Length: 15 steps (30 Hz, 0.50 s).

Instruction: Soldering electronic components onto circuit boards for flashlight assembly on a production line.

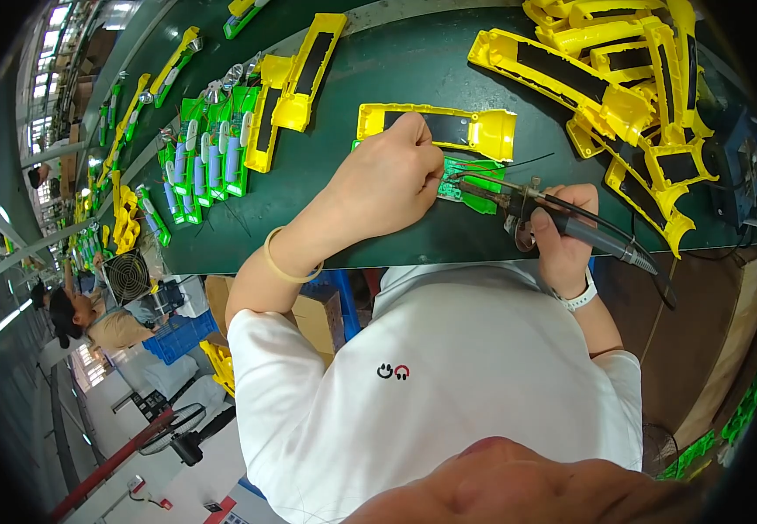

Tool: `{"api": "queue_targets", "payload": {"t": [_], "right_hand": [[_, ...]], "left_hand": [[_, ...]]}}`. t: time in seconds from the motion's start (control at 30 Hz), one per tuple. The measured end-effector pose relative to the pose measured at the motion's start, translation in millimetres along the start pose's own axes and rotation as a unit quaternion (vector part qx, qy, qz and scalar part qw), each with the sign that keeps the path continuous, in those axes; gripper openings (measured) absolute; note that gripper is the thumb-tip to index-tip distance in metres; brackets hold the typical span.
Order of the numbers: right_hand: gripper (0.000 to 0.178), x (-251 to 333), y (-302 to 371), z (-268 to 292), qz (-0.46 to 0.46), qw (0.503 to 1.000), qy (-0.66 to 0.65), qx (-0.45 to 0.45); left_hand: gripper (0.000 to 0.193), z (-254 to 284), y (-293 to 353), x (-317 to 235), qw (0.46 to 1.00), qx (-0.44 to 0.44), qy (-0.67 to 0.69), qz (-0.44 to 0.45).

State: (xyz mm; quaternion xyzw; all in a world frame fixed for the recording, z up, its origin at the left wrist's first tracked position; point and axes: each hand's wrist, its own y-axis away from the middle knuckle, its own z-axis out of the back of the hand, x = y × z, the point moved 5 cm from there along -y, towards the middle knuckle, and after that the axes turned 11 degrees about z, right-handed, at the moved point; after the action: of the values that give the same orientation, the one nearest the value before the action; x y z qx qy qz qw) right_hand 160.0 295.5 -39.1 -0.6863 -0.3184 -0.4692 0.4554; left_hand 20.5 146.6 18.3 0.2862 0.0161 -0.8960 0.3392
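My right hand [568, 249] is wrapped around a soldering iron [590, 232] with a dark grey handle and a thin metal guide tube along it. Its tip points left onto a small green circuit board [452, 188] seated in a bright green plastic part [483, 204]. Over the board's left side, my left hand [400, 170] is closed, knuckles up; whatever its fingertips pinch is hidden. Just beyond both hands lies a yellow plastic shell [493, 134] with a black inner strip, partly covered by my left hand. A thin dark wire sticks out to the right from the board.
Yellow shells [632, 79] are heaped at the far right, beside a dark blue device [732, 166]. Green assemblies with blue cylindrical cells [214, 166] stand in rows at left, next to more yellow shells [311, 70]. A person [90, 314] works farther left along the green bench [326, 236].
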Motion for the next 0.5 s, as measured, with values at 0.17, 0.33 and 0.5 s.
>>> {"api": "queue_targets", "payload": {"t": [0.17, 0.33, 0.5], "right_hand": [[0.026, -3, 6, 8, -0.012, 0.999, 0.031, -0.028], [0.028, -5, 9, 12, -0.024, 0.996, -0.015, -0.082], [0.029, -4, 10, 13, -0.015, 0.997, 0.016, -0.076]], "left_hand": [[0.006, 0, -1, 1, 1.000, 0.006, -0.003, 0.003], [0.005, 0, -1, -1, 1.000, 0.016, -0.016, -0.013], [0.006, 1, 1, -2, 1.000, 0.023, -0.019, -0.004]]}}
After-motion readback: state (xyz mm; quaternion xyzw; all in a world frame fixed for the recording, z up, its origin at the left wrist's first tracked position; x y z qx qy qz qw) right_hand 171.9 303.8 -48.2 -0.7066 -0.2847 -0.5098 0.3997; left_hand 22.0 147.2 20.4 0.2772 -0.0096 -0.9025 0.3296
